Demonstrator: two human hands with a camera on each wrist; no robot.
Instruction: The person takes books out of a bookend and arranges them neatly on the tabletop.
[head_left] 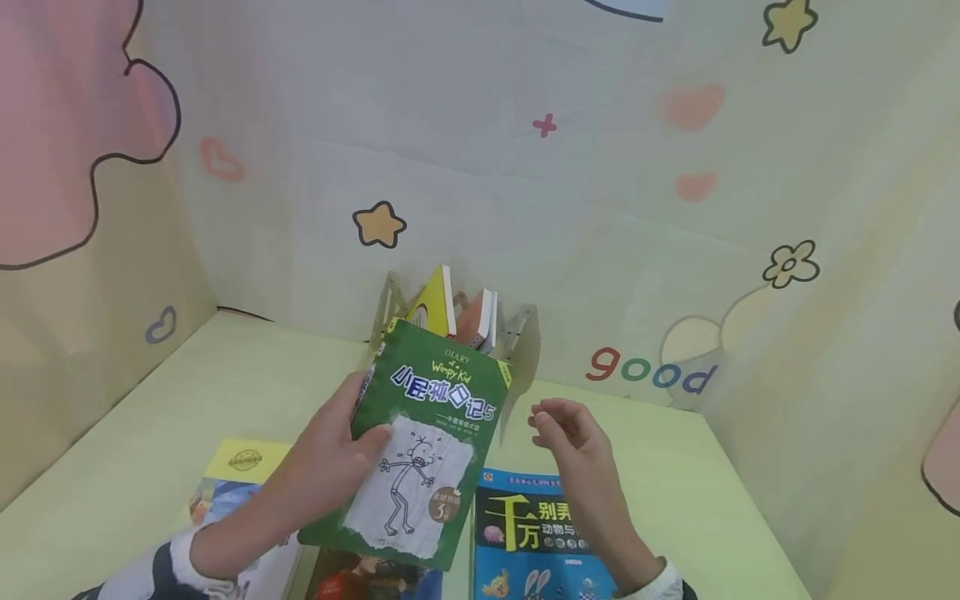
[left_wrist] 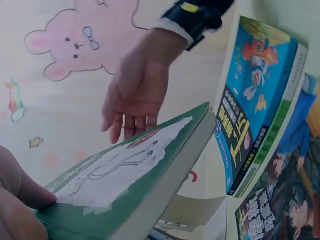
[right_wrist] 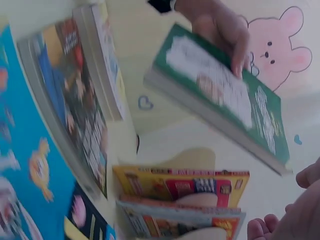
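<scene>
My left hand (head_left: 330, 454) grips a green book (head_left: 442, 392) by its left edge, thumb across the cover and fingers behind. The cover faces up toward me, with a white panel and a drawn figure; in the left wrist view the book (left_wrist: 125, 175) shows its page edges. To the right of the book, my right hand (head_left: 588, 467) hovers apart from it with loosely bent fingers and nothing in them. Behind the green book stands a beige book rack (head_left: 528, 333), partly hidden, holding a yellow book (head_left: 437, 304) and a red one (head_left: 472, 321).
A blue book (head_left: 517, 575) lies under my right hand on the pale table (head_left: 675, 500). Left of it is a dark-covered book (head_left: 375, 579), then a yellow-and-white book (head_left: 251, 457) beneath my left forearm. A patterned cloth wall (head_left: 465, 150) rises behind the rack.
</scene>
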